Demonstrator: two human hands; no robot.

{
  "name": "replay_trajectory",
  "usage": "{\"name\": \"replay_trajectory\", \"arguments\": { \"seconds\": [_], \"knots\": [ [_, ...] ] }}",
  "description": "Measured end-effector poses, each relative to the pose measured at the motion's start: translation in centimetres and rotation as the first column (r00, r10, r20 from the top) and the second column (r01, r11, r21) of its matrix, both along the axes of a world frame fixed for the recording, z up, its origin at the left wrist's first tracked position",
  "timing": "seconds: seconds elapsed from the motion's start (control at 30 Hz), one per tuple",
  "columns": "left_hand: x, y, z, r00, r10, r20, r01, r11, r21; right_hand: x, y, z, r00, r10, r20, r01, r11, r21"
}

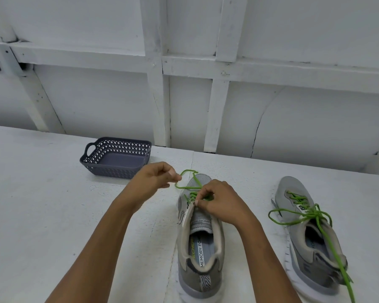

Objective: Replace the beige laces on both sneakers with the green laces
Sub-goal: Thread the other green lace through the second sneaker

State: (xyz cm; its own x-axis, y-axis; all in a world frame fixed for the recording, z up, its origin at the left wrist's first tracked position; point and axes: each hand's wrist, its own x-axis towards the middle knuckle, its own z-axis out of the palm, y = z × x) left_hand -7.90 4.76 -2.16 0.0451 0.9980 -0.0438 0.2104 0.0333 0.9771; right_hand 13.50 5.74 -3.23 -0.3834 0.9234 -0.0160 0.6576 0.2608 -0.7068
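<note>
The left grip (155, 179) pinches a free stretch of the green lace (185, 187), drawn out sideways. The right grip (221, 203) pinches the same lace at the upper eyelets of the near sneaker (200, 243), which stands on the desk (53, 204). Its lower eyelets look threaded, so finishing and tying seem left. The other sneaker (313, 243), further right, already carries its second green lace (302, 212), loosely knotted

Left hand (155, 180) pinching green lace (187, 182), right hand (217, 201) gripping it at near sneaker (200, 241)
</note>
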Motion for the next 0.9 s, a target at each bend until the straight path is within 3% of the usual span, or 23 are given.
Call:
{"name": "replay_trajectory", "arguments": {
  "seconds": [0.1, 0.17, 0.4, 0.47, 0.53, 0.6, 0.67, 0.73, 0.8, 0.87, 0.9],
  "knots": [
    [0.4, -0.1, -0.5, 0.941, -0.176, -0.290, 0.161, 0.984, -0.076, -0.4, 0.2, -0.2, 1.000, 0.003, 0.020, -0.003, 1.000, 0.000],
    [1.4, -0.3, -1.2, 0.892, -0.248, -0.379, 0.228, 0.969, -0.099, -0.5, 0.3, -0.3, 0.999, 0.003, 0.032, -0.003, 1.000, 0.001],
    [1.9, -0.4, -1.7, 0.920, -0.148, -0.363, 0.160, 0.987, 0.002, -0.2, 0.3, -1.2, 0.999, -0.025, -0.032, 0.024, 1.000, -0.007],
    [1.8, -0.5, -1.5, 0.964, -0.080, -0.253, 0.091, 0.995, 0.032, -0.3, 0.2, -1.3, 0.997, -0.042, -0.060, 0.042, 0.999, -0.008],
    [1.7, -0.7, -0.8, 0.998, 0.022, 0.057, -0.025, 0.998, 0.051, -0.2, 0.2, -1.2, 0.996, -0.056, -0.069, 0.055, 0.998, -0.010],
    [1.1, -0.6, 0.2, 0.872, 0.086, 0.482, -0.097, 0.995, -0.001, 0.1, 0.1, -1.1, 0.995, -0.068, -0.077, 0.066, 0.998, -0.024],
    [0.2, -0.6, 0.9, 0.768, 0.114, 0.630, -0.112, 0.993, -0.043, 0.3, 0.0, -1.1, 0.994, -0.071, -0.078, 0.068, 0.997, -0.040],
    [-0.4, -0.4, 0.9, 0.878, 0.106, 0.466, -0.087, 0.994, -0.063, 0.5, 0.0, -1.1, 0.993, -0.087, -0.081, 0.084, 0.996, -0.043],
    [-0.5, -0.4, 0.4, 0.998, -0.004, 0.056, 0.009, 0.997, -0.083, 0.7, 0.2, -1.2, 0.988, -0.120, -0.093, 0.117, 0.992, -0.042],
    [-0.2, -0.8, -0.4, 0.925, -0.247, -0.289, 0.200, 0.962, -0.185, 1.2, 0.2, -1.1, 0.983, -0.140, -0.120, 0.133, 0.989, -0.072],
    [-0.2, -1.0, -0.7, 0.873, -0.349, -0.340, 0.282, 0.931, -0.231, 1.5, 0.2, -1.0, 0.981, -0.144, -0.132, 0.131, 0.986, -0.102]
  ]
}}
